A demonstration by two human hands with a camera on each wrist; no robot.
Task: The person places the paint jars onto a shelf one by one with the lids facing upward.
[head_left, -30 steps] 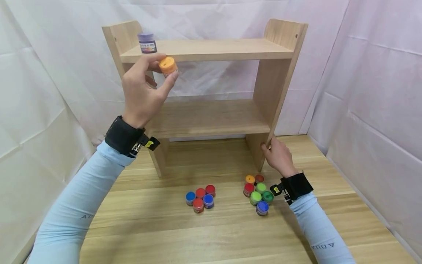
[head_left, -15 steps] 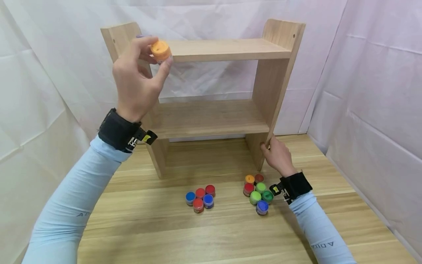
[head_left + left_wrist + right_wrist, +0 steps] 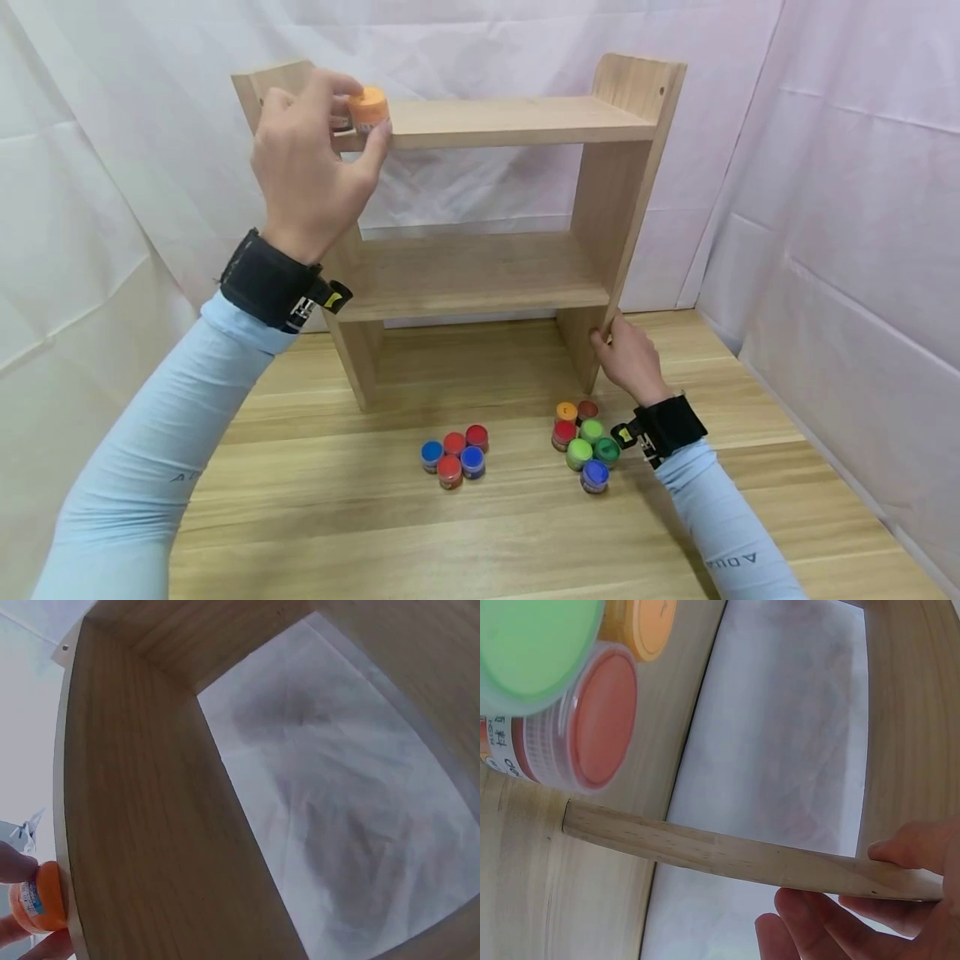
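My left hand [image 3: 315,167] pinches a small orange-lidded jar [image 3: 368,109] at the left end of the top board [image 3: 517,121] of a wooden shelf unit; the jar is at the board's front edge. The left wrist view shows the same orange jar [image 3: 37,898] between fingertips beside the shelf's underside. The purple jar behind is hidden by my hand. My right hand [image 3: 628,357] grips the lower front edge of the shelf's right side panel [image 3: 611,217]; the right wrist view shows its fingers [image 3: 832,922] curled round that panel edge [image 3: 735,855].
Two clusters of small paint jars sit on the wooden table in front of the shelf: blue and red ones [image 3: 454,454] at centre, mixed orange, red, green and blue ones [image 3: 585,437] beside my right wrist. White cloth walls [image 3: 840,208] stand behind and to both sides.
My left hand has carried the orange jar up and back from below the top board to the board's left end. The right hand has stayed on the side panel.
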